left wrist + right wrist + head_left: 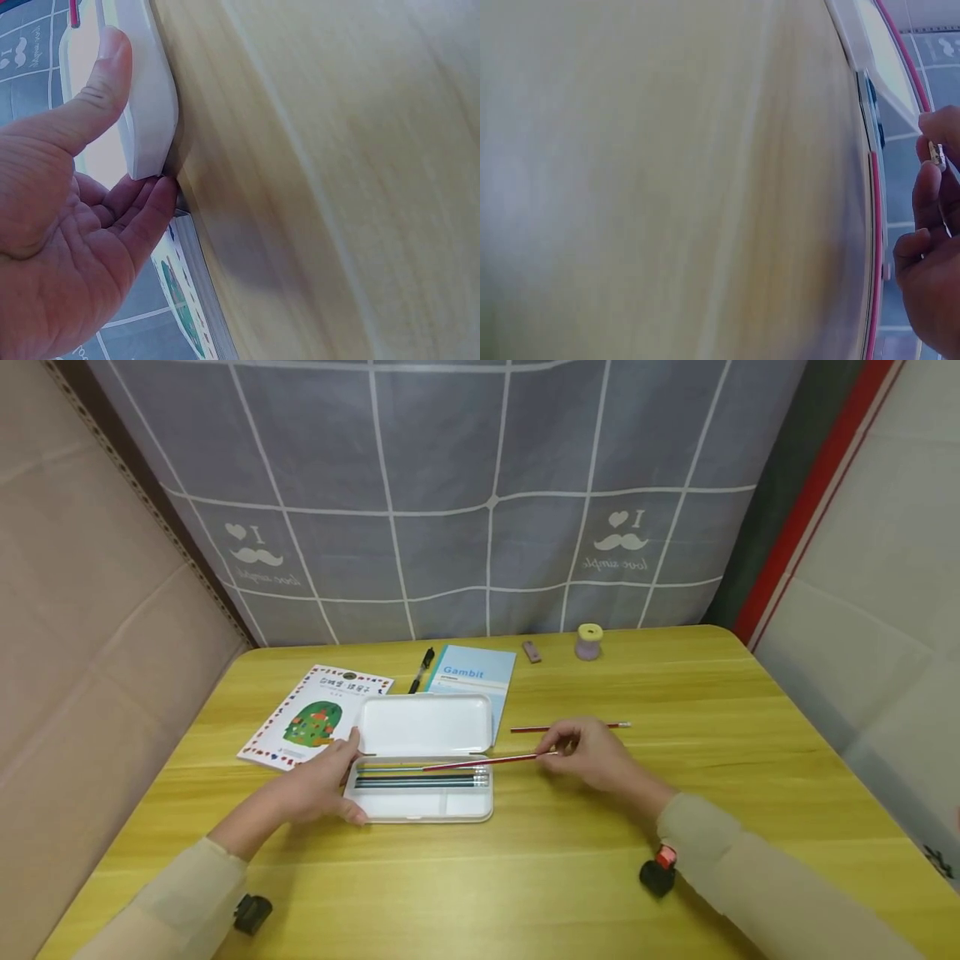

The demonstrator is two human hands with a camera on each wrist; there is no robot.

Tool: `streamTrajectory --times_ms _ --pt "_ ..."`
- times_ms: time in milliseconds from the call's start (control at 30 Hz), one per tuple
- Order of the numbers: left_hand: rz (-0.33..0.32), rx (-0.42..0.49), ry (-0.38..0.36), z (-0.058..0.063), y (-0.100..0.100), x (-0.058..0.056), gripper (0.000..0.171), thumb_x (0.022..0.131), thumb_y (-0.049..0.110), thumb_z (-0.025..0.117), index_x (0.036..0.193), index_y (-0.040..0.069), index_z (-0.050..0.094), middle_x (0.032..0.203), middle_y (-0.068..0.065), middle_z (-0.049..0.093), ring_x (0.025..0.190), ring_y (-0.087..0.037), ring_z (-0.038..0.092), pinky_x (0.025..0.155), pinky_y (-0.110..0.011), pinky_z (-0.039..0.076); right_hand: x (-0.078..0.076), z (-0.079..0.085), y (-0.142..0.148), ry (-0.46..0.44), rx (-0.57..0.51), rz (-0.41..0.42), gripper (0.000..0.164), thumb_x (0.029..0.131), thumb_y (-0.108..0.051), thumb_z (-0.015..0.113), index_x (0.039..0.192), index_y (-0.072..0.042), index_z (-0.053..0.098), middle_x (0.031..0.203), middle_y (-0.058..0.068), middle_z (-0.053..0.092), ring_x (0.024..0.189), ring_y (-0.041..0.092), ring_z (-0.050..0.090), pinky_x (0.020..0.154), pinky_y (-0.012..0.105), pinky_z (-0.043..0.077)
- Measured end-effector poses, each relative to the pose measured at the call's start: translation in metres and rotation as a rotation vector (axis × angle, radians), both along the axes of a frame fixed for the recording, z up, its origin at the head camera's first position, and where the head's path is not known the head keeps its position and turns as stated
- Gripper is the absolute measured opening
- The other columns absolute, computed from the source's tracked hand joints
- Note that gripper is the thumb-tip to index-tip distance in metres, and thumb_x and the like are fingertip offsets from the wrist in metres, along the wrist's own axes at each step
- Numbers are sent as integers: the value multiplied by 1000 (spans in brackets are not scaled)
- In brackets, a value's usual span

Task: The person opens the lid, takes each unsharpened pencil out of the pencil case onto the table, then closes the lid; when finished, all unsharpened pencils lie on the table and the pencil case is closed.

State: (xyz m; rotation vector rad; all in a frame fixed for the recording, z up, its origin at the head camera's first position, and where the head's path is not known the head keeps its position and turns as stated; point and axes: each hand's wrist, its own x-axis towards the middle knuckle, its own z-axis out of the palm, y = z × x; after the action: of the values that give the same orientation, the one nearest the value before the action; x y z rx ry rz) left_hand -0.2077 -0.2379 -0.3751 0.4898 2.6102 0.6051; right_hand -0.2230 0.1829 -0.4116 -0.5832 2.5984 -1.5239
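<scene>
A white pencil case (393, 808) lies with its lid (425, 724) raised; several pencils (420, 782) rest in its back compartment. My left hand (318, 782) holds the case's left end, thumb at the front and fingers behind; the left wrist view shows the thumb on the case's edge (154, 105). Between thumb and fingers, my right hand (588, 756) pinches a red-striped pencil (487, 762) near its eraser end, its other end above the pencils in the case. A second red pencil (528, 729) lies on the table behind the right hand, partly hidden by it.
Left of the lid lies an illustrated book (277, 735). A blue "Gambit" notebook (480, 664) lies behind the case, with a black pen (422, 670) beside it. Farther back are a small eraser-like block (531, 652) and a purple-and-yellow spool-shaped object (588, 643).
</scene>
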Motion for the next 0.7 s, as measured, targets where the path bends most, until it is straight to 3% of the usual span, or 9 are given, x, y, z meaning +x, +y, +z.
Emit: streamTrajectory --times_ms 433,700 --pt "0 2 -6 -1 -1 0 142 71 46 90 160 -13 -3 155 -38 30 141 -45 39 120 -63 28 -7 1 60 40 -32 1 3 91 -5 81 93 -4 80 96 8 73 80 13 59 69 25 48" --pt "7 -6 -7 -1 -2 -1 141 71 46 90 161 -13 -2 154 -36 33 140 -43 41 120 -62 29 -13 2 97 71 -4 -45 3 91 -2 79 94 -4 80 87 3 72 73 13 56 62 25 46"
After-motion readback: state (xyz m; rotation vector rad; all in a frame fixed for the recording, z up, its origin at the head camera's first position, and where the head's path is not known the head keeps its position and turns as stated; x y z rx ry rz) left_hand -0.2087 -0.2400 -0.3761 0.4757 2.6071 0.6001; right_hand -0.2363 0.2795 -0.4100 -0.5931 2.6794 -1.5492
